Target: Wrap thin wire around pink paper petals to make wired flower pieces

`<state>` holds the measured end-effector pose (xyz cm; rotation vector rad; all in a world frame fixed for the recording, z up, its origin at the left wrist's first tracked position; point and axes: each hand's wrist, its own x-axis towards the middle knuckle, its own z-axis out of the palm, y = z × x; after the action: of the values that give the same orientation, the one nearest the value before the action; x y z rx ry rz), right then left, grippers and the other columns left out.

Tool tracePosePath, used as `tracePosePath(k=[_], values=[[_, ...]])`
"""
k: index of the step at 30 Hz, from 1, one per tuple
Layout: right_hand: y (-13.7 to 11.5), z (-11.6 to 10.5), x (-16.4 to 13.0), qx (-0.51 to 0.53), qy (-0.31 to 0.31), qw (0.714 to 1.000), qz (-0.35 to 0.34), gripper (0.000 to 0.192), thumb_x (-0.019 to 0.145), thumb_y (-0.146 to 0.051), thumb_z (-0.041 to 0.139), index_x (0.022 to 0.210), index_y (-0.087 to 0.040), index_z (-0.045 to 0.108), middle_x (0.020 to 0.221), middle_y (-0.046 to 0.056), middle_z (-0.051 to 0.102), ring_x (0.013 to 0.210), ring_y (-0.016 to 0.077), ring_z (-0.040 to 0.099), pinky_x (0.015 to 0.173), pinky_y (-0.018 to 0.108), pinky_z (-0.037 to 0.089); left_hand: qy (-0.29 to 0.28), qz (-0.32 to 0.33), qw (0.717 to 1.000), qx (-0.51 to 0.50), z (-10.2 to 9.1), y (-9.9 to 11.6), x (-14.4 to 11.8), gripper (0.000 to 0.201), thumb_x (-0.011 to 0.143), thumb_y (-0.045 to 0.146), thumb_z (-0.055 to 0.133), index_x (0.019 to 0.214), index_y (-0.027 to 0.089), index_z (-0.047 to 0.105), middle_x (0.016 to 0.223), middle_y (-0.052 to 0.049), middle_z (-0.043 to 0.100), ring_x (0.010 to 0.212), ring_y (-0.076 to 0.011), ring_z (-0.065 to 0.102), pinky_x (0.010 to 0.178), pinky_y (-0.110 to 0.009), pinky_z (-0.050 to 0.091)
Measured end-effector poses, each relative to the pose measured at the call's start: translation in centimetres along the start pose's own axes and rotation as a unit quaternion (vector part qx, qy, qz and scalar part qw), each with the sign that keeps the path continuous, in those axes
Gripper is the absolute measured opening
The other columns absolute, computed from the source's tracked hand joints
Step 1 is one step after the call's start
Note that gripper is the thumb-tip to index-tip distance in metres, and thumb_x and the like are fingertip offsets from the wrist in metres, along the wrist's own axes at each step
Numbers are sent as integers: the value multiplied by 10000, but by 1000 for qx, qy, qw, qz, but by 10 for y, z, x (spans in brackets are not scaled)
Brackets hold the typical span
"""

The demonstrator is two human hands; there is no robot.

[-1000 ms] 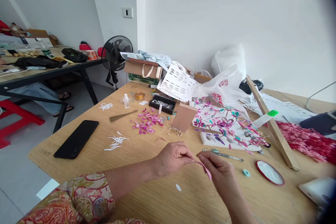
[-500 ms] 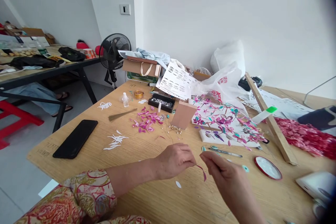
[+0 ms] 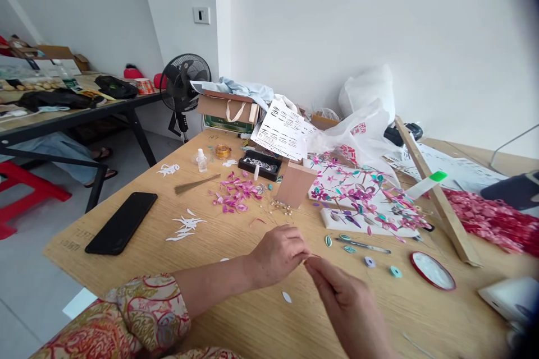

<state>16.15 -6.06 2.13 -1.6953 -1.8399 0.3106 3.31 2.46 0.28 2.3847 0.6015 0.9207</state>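
Left hand (image 3: 280, 255): grip pinched closed, fingertips meeting those of the opposite hand above the wooden surface (image 3: 248, 320). Right hand (image 3: 347, 291): grip likewise pinched, thumb against forefinger. Pink sliver (image 3: 315, 256): one, thin, between the joined fingertips of both hands (mostly hidden by the fingers). White petal-shaped piece (image 3: 287, 297): one, lying flat just below the hands. Teal leaf pieces (image 3: 328, 241): three, near the right hand, beside a slim pen-like tool (image 3: 366, 245). Small discs: one lilac (image 3: 369, 262), one teal (image 3: 395, 272), apart from each other. Red-rimmed dish (image 3: 433, 270): one, pale inside, farther right. Pink petals (image 3: 236, 193): a loose heap, beyond the left hand. Wooden block (image 3: 296, 185): upright, slightly tilted, pearly beads at its foot. Flower sprays (image 3: 362, 193): purple, pink and teal, over white foam. White slivers (image 3: 185, 226): a scattered group, between the phone (image 3: 122, 223) and the pink heap.
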Motion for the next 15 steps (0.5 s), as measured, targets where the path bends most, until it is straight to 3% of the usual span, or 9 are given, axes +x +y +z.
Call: tracePosePath(k=[2, 5, 9, 12, 15], values=[[8, -18, 12, 3, 1, 1000, 5, 292, 818, -378, 399, 682, -214, 598, 503, -18, 512, 456, 109, 459, 451, 193, 356, -33, 28, 999, -3, -1, 3, 0, 223, 830, 211, 436, 729, 125, 616, 717, -50, 586, 726, -124, 504, 708, -242, 395], [27, -23, 27, 55, 6, 997, 62, 287, 786, -426, 439, 695, -207, 599, 469, -33, 457, 444, 113, 426, 441, 206, 345, -36, -16, 994, -104, -3, 9, 1, 166, 804, 215, 494, 742, 135, 626, 715, -36, 592, 713, -108, 519, 686, -213, 405], [41, 9, 24, 194, -34, 975, 99, 370, 769, -495, 431, 626, -179, 558, 443, -45, 413, 410, 102, 390, 401, 204, 319, 40, -127, 969, -207, -6, 10, 3, 96, 746, 185, 570, 694, 133, 632, 661, -11, 574, 658, -94, 522, 640, -195, 408], [31, 36, 9, 158, -34, 982, 97, 380, 804, -469, 394, 604, -182, 543, 420, -51, 408, 385, 95, 395, 398, 193, 326, 74, -158, 966, -189, -6, 7, 4, 94, 740, 153, 564, 671, 139, 627, 640, 2, 553, 638, -89, 510, 615, -185, 399], [10, 38, -3, 71, -23, 996, 45, 375, 841, -408, 344, 624, -189, 557, 438, -37, 461, 398, 97, 443, 416, 180, 339, 78, -129, 980, -132, -2, 2, 3, 121, 748, 121, 529, 663, 140, 612, 656, -2, 551, 645, -90, 508, 613, -182, 397]])
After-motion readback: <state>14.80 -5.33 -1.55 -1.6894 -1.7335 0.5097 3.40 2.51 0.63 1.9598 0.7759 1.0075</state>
